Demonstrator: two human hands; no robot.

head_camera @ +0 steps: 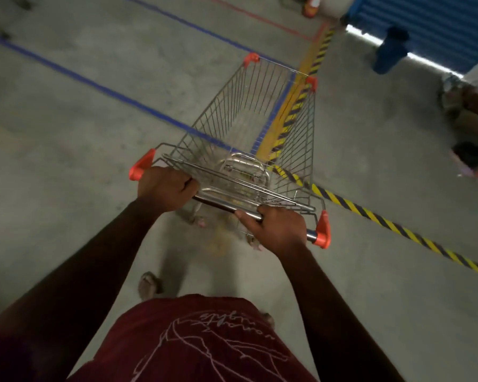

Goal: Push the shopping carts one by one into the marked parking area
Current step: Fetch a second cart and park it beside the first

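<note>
An empty wire shopping cart (249, 119) with orange corner caps stands on the concrete floor straight in front of me. My left hand (166, 187) grips the left end of its metal handle bar (218, 205). My right hand (276, 230) grips the right end of the bar, next to the orange end cap. The cart's front reaches over a yellow-and-black striped floor line (381, 220) and a blue floor line (75, 75) that meet under the basket.
A second blue line and a red line (260, 20) run across the floor farther off. A blue shutter (431, 20) and a blue post (389, 51) stand at the upper right. Someone's feet (472, 161) are at the right edge. My own foot shows below the cart.
</note>
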